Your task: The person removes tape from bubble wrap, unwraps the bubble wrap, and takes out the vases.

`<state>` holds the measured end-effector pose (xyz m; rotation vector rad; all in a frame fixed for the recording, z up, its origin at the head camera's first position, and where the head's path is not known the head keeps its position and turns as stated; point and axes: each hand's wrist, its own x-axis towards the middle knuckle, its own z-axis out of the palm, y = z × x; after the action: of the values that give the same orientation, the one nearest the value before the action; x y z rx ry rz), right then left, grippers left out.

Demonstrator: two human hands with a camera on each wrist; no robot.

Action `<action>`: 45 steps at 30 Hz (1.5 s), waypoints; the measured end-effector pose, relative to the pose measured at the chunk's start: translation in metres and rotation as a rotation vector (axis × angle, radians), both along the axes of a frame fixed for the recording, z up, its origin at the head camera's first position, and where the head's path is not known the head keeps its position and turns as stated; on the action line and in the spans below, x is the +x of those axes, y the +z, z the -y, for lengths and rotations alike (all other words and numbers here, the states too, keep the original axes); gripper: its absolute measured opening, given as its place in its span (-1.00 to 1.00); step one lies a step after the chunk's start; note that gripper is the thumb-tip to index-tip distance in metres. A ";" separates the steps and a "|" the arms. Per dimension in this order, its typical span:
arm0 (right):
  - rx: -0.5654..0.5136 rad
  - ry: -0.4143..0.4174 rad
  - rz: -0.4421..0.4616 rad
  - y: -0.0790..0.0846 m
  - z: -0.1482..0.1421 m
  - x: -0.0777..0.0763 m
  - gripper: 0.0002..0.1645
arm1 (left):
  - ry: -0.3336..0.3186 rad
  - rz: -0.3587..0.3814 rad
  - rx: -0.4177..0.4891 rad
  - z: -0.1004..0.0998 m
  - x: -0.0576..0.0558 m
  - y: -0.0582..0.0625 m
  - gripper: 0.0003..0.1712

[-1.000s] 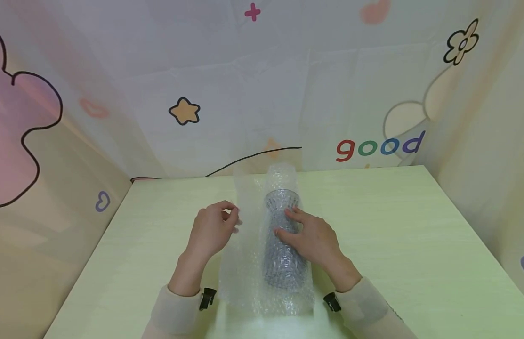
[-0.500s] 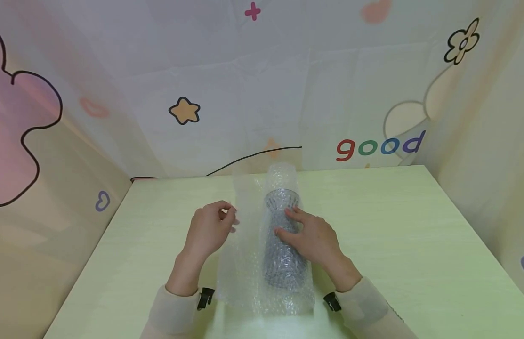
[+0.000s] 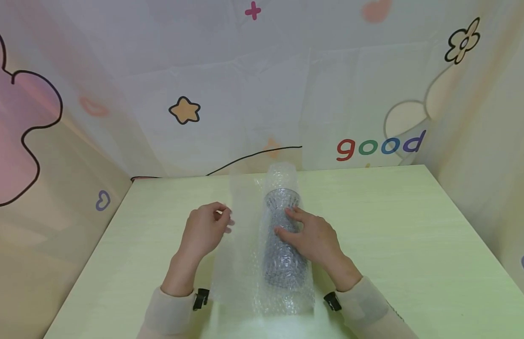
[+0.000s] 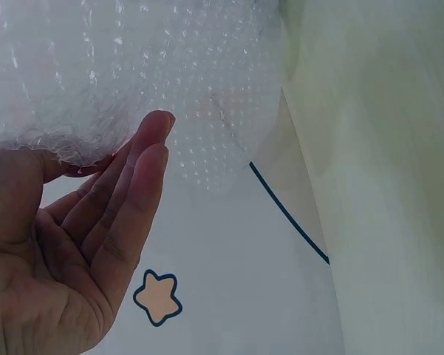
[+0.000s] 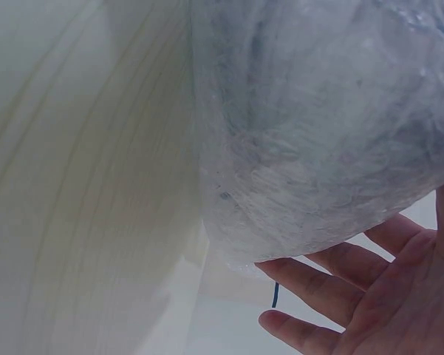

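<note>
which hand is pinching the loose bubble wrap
The left hand: it pinches the edge of the loose flap, whereas the right hand rests on the wrapped bundle itself.

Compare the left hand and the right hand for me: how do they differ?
The left hand pinches the edge of the bubble wrap, while the right hand rests on the wrapped object. The left thumb and index finger come together; the right thumb and index finger are spread apart. Both hands touch the wrap and extend from pale sleeves.
</note>
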<state>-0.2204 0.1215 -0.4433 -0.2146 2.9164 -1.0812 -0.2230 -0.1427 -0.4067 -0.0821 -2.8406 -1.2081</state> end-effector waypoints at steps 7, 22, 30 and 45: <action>-0.001 -0.003 0.006 0.000 0.000 0.000 -0.19 | 0.004 0.031 0.029 0.006 -0.001 -0.004 -0.68; -0.010 -0.008 0.015 0.000 0.001 0.000 -0.19 | -0.072 0.003 0.037 0.015 -0.001 -0.012 -0.45; -0.010 -0.005 0.017 0.001 0.001 0.001 -0.19 | -0.071 0.038 0.025 0.016 -0.001 -0.013 -0.61; -0.005 -0.001 0.010 0.000 0.001 0.000 -0.19 | -0.030 0.101 0.000 0.017 -0.003 -0.015 -0.66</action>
<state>-0.2200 0.1209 -0.4431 -0.2078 2.9058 -1.0863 -0.2255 -0.1601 -0.4221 -0.0659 -2.9359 -1.2536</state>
